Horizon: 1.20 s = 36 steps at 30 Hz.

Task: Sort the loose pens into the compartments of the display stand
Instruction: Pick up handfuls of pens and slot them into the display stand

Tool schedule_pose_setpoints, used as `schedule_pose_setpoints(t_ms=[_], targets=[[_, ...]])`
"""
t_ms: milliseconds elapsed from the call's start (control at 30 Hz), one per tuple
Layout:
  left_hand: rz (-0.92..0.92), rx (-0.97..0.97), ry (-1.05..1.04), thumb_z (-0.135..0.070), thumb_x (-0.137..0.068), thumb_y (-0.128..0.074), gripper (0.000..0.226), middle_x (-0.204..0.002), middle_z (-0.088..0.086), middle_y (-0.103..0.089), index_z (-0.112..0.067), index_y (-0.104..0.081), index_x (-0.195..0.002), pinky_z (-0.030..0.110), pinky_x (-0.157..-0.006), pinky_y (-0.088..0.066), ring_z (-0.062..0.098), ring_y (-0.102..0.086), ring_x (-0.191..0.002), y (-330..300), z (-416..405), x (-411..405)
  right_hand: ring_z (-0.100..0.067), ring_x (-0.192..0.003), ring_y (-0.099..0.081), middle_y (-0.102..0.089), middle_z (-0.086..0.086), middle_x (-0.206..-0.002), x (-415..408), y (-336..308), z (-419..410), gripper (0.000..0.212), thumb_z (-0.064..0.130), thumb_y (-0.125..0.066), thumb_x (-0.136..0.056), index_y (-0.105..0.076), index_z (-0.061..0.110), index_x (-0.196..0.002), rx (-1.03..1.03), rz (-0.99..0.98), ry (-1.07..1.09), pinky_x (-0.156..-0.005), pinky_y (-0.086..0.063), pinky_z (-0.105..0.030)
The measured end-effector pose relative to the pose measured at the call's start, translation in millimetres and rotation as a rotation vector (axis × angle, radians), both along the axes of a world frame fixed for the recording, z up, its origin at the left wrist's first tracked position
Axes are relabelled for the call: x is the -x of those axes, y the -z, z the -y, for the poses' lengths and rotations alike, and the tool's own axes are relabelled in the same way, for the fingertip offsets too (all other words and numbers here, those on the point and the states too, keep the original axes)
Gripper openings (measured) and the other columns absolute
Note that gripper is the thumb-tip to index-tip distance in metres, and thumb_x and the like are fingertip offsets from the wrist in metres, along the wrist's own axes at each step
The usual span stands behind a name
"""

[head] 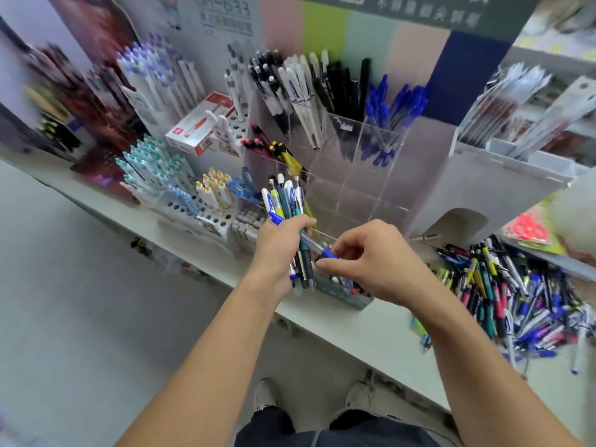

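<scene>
Over the counter's (371, 333) near edge, the left hand (277, 250) is gripping a bundle of mixed pens (287, 201), blue, yellow, grey and white, standing nearly upright with clicker ends pointing far. The right hand (371, 262) is pinching one blue-capped pen (317, 248), lying left-right across the bundle. Just beyond, the clear display stand (348, 175) is showing open compartments; a loose pen pile (516, 291) is lying to the right.

On the pale grey backing card (222, 24) behind the white pens at the rear of the shelf, large blurred characters read roughly "OM-633". The dark green header board (435, 11) at the top carries white Chinese characters, too smeared to read.
</scene>
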<state>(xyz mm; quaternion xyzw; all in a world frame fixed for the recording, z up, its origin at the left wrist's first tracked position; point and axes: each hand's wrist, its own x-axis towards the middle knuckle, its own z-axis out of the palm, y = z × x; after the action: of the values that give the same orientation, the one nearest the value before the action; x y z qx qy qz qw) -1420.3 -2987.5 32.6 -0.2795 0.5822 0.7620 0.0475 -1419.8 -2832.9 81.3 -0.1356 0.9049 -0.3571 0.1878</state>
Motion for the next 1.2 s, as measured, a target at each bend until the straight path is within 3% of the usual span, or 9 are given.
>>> schedule_pose_setpoints(t_ms=[200,333,467,600,733,867,967,1100,1200], targets=[[0.046,-0.268,-0.020,-0.021,-0.089,-0.060,0.023,-0.058,-0.002,-0.047,-0.015,-0.053,-0.068,0.024,-0.043,-0.041,0.016,-0.043,-0.044,-23.3,17.6,12.8,-0.032,-0.071,-0.059,-0.068,-0.014,-0.074,9.2,-18.5,-27.6,0.044,0.052,-0.070,-0.087,-0.077,0.009,-0.080,-0.207,-0.065,-0.148,-0.063,-0.046,-0.040],[-0.019,-0.307,0.022,-0.011,-0.093,-0.058,0.020,-0.062,-0.002,-0.048,-0.015,-0.051,-0.074,0.020,-0.038,-0.037,0.009,-0.040,-0.043,-24.9,26.2,17.9,-0.016,-0.048,-0.037,-0.053,0.002,-0.055,16.7,-38.5,-60.1,0.028,0.038,-0.067,-0.085,-0.076,0.012,-0.081,0.333,0.047,0.125,-0.043,-0.031,-0.023],[-0.085,-0.226,0.198,-0.007,-0.093,-0.059,0.009,-0.064,-0.001,-0.048,-0.011,-0.052,-0.091,0.019,-0.039,-0.036,0.009,-0.039,-0.044,-25.9,11.2,13.1,-0.016,-0.051,-0.060,-0.070,-0.005,-0.066,59.6,-70.5,-59.8,0.012,0.008,-0.068,-0.094,-0.070,0.012,-0.083,0.550,-0.327,0.342,-0.045,-0.045,-0.021],[-0.121,-0.219,0.222,-0.007,-0.093,-0.062,0.009,-0.065,0.000,-0.049,-0.012,-0.054,-0.090,0.019,-0.039,-0.037,0.010,-0.040,-0.046,-34.4,-1.7,12.4,-0.011,-0.049,-0.064,-0.071,-0.005,-0.068,117.3,-92.3,-46.9,0.020,0.024,-0.070,-0.092,-0.072,0.010,-0.079,0.386,-0.584,0.405,-0.049,-0.050,-0.024],[-0.122,-0.248,0.204,-0.007,-0.092,-0.062,0.010,-0.066,0.000,-0.050,-0.012,-0.055,-0.092,0.019,-0.040,-0.037,0.010,-0.040,-0.048,-38.2,-2.8,13.9,0.001,-0.043,-0.043,-0.053,0.005,-0.054,147.0,-80.5,-41.8,0.032,0.028,-0.072,-0.088,-0.061,0.014,-0.062,0.088,-0.593,0.379,-0.049,-0.033,-0.015],[-0.132,-0.227,0.184,-0.006,-0.091,-0.064,0.012,-0.066,0.001,-0.050,-0.010,-0.054,-0.097,0.020,-0.040,-0.038,0.011,-0.040,-0.047,-36.1,2.1,12.5,-0.005,-0.061,-0.055,-0.067,0.001,-0.073,148.2,-73.6,-47.4,0.016,0.032,-0.075,-0.084,-0.073,0.016,-0.084,0.078,-0.646,0.443,-0.056,-0.041,-0.015],[-0.133,-0.206,0.177,-0.005,-0.091,-0.065,0.012,-0.066,0.001,-0.050,-0.008,-0.055,-0.098,0.020,-0.040,-0.039,0.011,-0.041,-0.046,-36.4,4.2,10.8,-0.010,-0.078,-0.064,-0.070,0.004,-0.086,141.3,-72.9,-47.0,0.023,0.030,-0.073,-0.083,-0.075,0.018,-0.103,0.065,-0.712,0.506,-0.076,-0.055,-0.027],[-0.134,-0.116,0.204,-0.007,-0.090,-0.069,0.013,-0.065,0.001,-0.052,-0.007,-0.057,-0.095,0.020,-0.041,-0.041,0.011,-0.044,-0.049,-34.7,4.9,6.6,-0.021,-0.098,-0.064,-0.070,-0.002,-0.109,136.2,-74.2,-36.9,0.043,0.024,-0.064,-0.088,-0.063,0.026,-0.131,-0.054,-0.764,0.451,-0.094,-0.053,-0.037],[-0.126,-0.071,0.198,-0.010,-0.087,-0.074,0.023,-0.066,0.001,-0.055,-0.005,-0.060,-0.105,0.021,-0.043,-0.044,0.012,-0.048,-0.051,-29.5,8.2,2.9,-0.034,-0.097,-0.064,-0.069,-0.012,-0.110,138.2,-72.9,-29.5,0.029,0.026,-0.057,-0.092,-0.073,0.019,-0.116,-0.218,-0.727,0.343,-0.088,-0.054,-0.044]])
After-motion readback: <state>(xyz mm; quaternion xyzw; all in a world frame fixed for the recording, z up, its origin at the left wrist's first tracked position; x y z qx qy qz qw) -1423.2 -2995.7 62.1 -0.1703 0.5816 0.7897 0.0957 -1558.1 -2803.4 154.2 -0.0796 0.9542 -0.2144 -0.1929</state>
